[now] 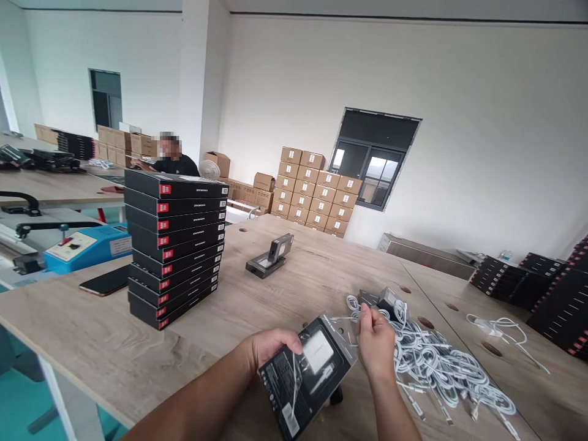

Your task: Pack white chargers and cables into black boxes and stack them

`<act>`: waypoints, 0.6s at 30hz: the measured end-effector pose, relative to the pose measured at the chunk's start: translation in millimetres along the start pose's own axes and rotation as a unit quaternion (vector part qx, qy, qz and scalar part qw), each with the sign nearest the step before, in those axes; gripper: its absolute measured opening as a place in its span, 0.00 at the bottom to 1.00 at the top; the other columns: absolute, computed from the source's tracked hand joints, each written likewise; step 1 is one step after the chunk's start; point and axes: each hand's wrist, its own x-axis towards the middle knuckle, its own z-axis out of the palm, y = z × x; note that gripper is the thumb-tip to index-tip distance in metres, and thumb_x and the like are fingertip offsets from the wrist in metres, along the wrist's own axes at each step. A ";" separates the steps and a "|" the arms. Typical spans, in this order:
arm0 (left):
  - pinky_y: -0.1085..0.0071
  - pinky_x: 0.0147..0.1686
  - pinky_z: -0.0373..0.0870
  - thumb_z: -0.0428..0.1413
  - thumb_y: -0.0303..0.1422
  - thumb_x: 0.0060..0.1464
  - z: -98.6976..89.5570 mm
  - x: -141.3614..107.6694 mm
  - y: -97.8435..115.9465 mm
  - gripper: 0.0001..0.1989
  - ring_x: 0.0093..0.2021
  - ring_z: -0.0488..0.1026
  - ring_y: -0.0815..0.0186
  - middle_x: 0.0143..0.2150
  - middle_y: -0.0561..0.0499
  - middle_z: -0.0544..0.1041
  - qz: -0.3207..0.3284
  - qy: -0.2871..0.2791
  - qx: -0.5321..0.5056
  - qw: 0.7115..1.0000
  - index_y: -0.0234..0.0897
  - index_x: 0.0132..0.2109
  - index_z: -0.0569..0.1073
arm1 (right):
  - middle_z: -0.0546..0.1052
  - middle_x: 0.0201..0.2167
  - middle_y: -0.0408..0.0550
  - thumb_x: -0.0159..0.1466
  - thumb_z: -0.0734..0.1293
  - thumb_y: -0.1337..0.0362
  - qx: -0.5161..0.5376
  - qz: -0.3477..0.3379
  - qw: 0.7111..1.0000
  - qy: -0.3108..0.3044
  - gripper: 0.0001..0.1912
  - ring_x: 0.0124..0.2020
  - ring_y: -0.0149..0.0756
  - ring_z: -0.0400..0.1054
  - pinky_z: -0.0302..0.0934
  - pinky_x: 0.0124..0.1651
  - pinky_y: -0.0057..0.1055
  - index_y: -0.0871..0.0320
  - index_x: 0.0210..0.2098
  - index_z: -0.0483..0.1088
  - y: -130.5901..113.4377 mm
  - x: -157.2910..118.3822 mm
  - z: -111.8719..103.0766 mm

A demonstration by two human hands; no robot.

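In the lower middle, my left hand (pixel 278 346) grips a black retail box (pixel 305 376), which is tilted. Its window shows a white block that looks like a charger. Close to the box's top edge is my right hand (pixel 376 337), its fingers pinched together; what they hold, if anything, I cannot make out. A tangled heap of white charging cables (pixel 441 361) lies beside and behind the right hand. Small dark grey boxes (pixel 388 300) sit at the heap's far side.
To the left rises a stack of flat black boxes (pixel 177 251) beside a phone (pixel 105 280). Two small boxes (pixel 269 260) stand mid-table. A loose white cable (pixel 498 324) and black boxes (pixel 560 294) are at right. Another person (pixel 177 160) sits behind, left of stacked cartons (pixel 315 190).
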 end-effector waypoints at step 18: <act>0.66 0.37 0.76 0.58 0.36 0.53 2.6 13.8 8.9 0.19 0.32 0.81 0.56 0.33 0.38 0.83 0.175 0.121 -0.063 0.975 0.23 0.44 0.78 | 0.64 0.20 0.36 0.53 0.74 0.47 0.477 0.204 0.849 -0.099 0.26 0.20 0.28 0.59 0.64 0.27 0.28 0.52 0.22 0.54 -14.0 2.6 4.6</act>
